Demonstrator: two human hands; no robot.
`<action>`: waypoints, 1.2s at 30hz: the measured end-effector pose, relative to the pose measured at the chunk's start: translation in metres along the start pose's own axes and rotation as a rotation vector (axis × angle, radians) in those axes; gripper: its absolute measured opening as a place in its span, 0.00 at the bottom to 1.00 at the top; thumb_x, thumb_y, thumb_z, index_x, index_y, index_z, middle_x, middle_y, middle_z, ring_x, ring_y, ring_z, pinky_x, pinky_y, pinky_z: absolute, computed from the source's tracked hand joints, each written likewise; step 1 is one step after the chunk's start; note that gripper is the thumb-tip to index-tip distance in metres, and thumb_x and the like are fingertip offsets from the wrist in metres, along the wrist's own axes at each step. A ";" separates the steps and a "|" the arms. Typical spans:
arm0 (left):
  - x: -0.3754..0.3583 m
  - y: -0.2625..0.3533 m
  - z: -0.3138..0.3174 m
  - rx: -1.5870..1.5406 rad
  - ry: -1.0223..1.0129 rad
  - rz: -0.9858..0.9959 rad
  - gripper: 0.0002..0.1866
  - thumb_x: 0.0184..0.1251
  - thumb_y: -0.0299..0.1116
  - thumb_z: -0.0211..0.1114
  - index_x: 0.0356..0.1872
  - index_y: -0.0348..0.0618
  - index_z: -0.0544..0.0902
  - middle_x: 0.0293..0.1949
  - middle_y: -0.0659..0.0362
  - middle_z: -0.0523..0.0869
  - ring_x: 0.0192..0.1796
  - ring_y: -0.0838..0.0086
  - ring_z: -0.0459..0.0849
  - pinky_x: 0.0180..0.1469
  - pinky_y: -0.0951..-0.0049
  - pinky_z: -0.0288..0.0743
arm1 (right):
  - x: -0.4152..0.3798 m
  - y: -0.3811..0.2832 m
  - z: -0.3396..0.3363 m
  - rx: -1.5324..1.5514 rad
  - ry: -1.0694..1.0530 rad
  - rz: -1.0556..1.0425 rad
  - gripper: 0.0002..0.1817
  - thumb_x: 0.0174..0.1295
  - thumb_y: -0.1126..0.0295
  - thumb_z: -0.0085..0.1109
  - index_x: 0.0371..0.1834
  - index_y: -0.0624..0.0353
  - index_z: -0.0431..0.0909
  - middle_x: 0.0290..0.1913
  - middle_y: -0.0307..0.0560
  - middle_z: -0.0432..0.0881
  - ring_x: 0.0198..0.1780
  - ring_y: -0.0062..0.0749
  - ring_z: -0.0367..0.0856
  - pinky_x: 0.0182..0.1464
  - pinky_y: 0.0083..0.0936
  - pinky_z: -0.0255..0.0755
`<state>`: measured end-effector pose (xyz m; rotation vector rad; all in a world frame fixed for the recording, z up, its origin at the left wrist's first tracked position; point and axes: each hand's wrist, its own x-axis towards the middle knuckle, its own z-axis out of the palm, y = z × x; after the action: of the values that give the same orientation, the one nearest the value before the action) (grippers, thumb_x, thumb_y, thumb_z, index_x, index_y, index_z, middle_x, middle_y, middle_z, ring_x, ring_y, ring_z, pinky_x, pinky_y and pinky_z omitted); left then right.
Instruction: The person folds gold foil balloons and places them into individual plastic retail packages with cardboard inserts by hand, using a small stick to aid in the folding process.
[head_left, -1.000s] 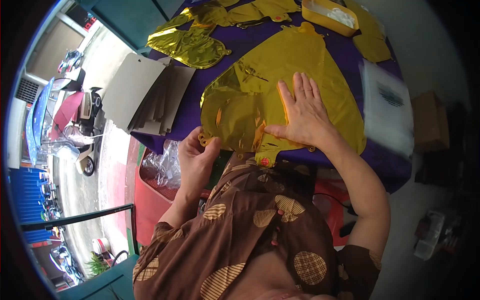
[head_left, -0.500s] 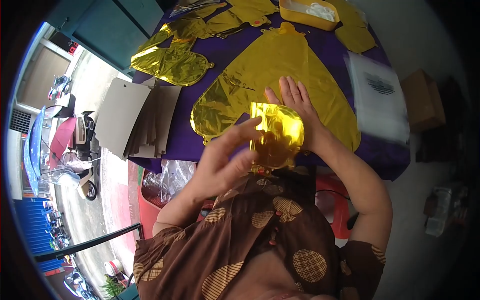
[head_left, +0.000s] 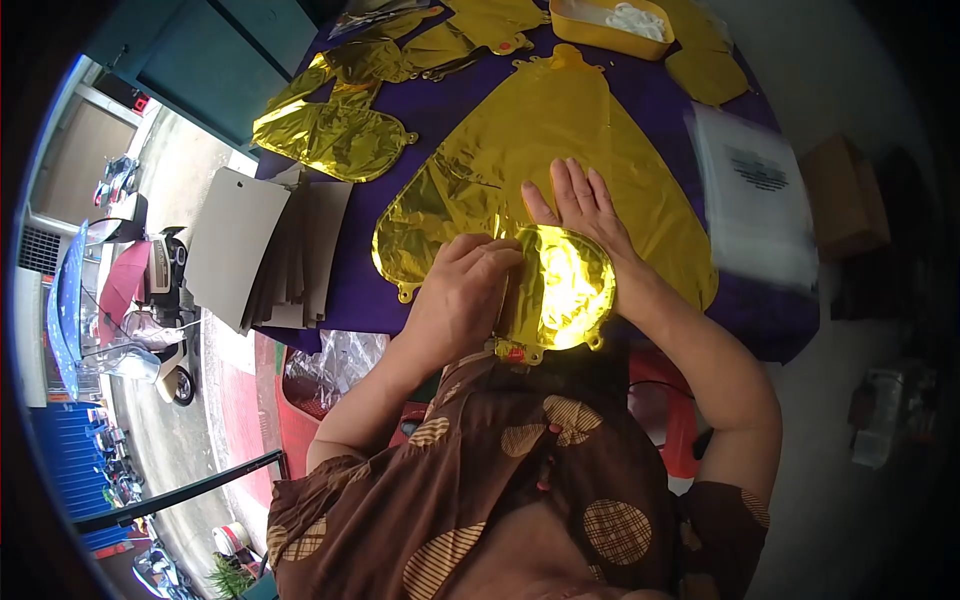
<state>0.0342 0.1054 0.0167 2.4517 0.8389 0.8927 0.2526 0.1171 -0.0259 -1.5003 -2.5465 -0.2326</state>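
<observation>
Up and to your left of the hands you have a fanned stack of grey cards [head_left: 265, 250] lying at the table's edge. Beyond it lies a crumpled gold foil balloon [head_left: 335, 140]. Straight ahead, well past the fingertips, a yellow tray [head_left: 610, 22] holds white pieces. Off to your right sits a clear plastic bag [head_left: 755, 195] with a dark print. Below the table edge, a red bin [head_left: 300, 390] holds clear wrappers.

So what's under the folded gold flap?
The flap lies on the big gold balloon, between the left hand and right hand. What lies beneath it, and the purple table there, is covered.
</observation>
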 end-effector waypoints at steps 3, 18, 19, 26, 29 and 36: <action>0.003 0.002 0.004 0.113 0.003 0.032 0.13 0.62 0.20 0.62 0.48 0.35 0.81 0.51 0.51 0.86 0.52 0.53 0.83 0.55 0.58 0.77 | -0.001 0.000 0.003 -0.001 0.014 0.003 0.40 0.68 0.52 0.46 0.78 0.64 0.52 0.74 0.83 0.52 0.78 0.73 0.46 0.78 0.60 0.36; -0.001 0.002 0.016 0.303 0.041 0.077 0.14 0.53 0.23 0.70 0.43 0.38 0.83 0.49 0.55 0.87 0.51 0.59 0.82 0.71 0.42 0.64 | -0.006 0.063 -0.077 0.455 -0.065 0.219 0.37 0.63 0.68 0.58 0.73 0.71 0.58 0.74 0.76 0.57 0.77 0.66 0.54 0.76 0.46 0.55; -0.001 0.003 0.016 0.297 0.037 0.070 0.14 0.53 0.23 0.70 0.43 0.38 0.83 0.50 0.54 0.87 0.51 0.59 0.82 0.72 0.42 0.63 | -0.008 0.063 -0.079 0.488 0.015 0.233 0.35 0.63 0.69 0.57 0.72 0.73 0.59 0.73 0.76 0.59 0.76 0.66 0.56 0.75 0.46 0.57; -0.003 0.003 0.016 0.292 0.034 0.070 0.14 0.52 0.24 0.70 0.43 0.39 0.83 0.51 0.54 0.85 0.52 0.59 0.82 0.72 0.42 0.62 | 0.005 -0.008 -0.040 0.136 0.162 0.054 0.36 0.68 0.57 0.57 0.71 0.74 0.61 0.73 0.73 0.60 0.77 0.62 0.56 0.77 0.50 0.49; -0.004 0.002 0.017 0.282 0.038 0.066 0.14 0.53 0.24 0.70 0.43 0.39 0.83 0.51 0.55 0.85 0.52 0.58 0.81 0.72 0.42 0.62 | 0.004 -0.009 -0.021 0.106 0.086 0.068 0.38 0.70 0.51 0.55 0.72 0.71 0.61 0.74 0.71 0.60 0.78 0.61 0.53 0.79 0.51 0.42; 0.001 0.002 -0.003 0.141 -0.024 0.053 0.13 0.55 0.25 0.69 0.42 0.37 0.83 0.51 0.52 0.85 0.51 0.55 0.82 0.69 0.46 0.66 | 0.007 -0.011 -0.024 0.045 -0.058 0.091 0.40 0.71 0.47 0.49 0.75 0.69 0.59 0.75 0.71 0.58 0.79 0.59 0.51 0.80 0.50 0.37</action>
<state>0.0338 0.1050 0.0202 2.6122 0.8592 0.8473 0.2418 0.1126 -0.0018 -1.6244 -2.5015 -0.1207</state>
